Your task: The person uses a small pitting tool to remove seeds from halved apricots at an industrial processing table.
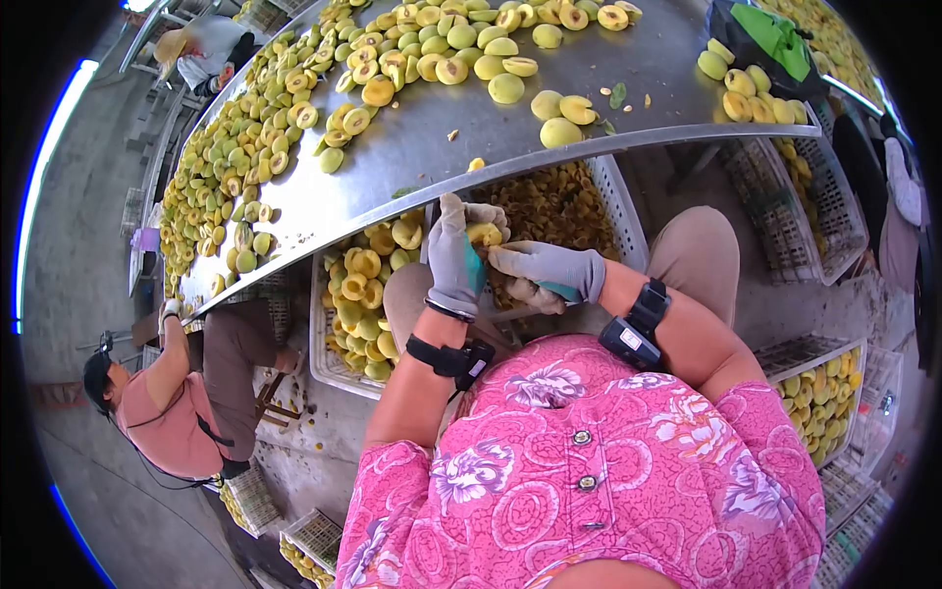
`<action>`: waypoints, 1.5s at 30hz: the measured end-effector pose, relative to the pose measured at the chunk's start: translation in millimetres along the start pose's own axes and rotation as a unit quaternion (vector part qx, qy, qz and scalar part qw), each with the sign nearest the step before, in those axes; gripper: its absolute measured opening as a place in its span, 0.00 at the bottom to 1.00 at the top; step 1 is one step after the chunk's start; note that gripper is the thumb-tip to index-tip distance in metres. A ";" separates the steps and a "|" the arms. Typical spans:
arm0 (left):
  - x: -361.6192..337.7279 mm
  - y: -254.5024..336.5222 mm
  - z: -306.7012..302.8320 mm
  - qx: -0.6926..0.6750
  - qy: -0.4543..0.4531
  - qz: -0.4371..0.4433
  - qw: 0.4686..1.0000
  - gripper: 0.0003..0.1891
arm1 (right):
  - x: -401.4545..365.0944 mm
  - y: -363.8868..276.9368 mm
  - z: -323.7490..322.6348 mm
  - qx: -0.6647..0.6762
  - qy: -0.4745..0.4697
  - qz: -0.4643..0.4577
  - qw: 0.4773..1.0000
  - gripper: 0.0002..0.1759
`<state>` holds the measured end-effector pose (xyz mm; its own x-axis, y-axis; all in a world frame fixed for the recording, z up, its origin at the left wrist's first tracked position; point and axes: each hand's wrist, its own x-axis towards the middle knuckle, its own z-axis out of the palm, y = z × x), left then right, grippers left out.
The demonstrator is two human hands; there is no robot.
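Note:
My left hand [455, 257], in a grey glove with a teal patch, is closed around a yellow fruit piece [484, 234], apparently half of a plum or apricot. Beside it, my right hand [551, 272], gloved alike, has its fingers pinched together at the fruit's lower edge. Whatever is between those fingers is hidden. Both hands are above a white crate [616, 201] of brown pits and scraps [559, 201], just off the table's near edge. A crate of halved yellow-green fruit [358, 285] stands to the left of my left hand.
A metal table [432, 147] spans the front, with heaped cut fruit [255, 137] along its far and left sides. More crates [824, 393] stand at the right. A co-worker in pink [172, 422] sits at the left; another person [206, 54] is at the far left.

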<state>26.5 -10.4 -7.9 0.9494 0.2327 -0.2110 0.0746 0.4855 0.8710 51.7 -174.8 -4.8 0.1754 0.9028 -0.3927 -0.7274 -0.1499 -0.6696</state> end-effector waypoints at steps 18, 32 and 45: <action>-17.7 -1.5 -1.7 0.105 -0.065 0.046 0.991 0.29 | -7.4 5.6 10.9 -0.004 0.002 0.022 1.000 0.21; -36.1 8.4 0.2 -0.039 -0.052 -0.011 0.998 0.32 | -15.7 6.7 15.3 0.042 -0.048 0.045 0.997 0.22; -26.0 -16.8 6.5 0.116 0.020 0.131 0.984 0.29 | -10.6 16.5 18.5 -0.062 0.074 -0.021 0.995 0.21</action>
<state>2.5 -30.1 -14.2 0.9326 0.3602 0.0218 -0.0996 0.1988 0.9750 25.5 -179.3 0.1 0.3064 0.8415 -0.4449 -0.6317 -0.1698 -0.7564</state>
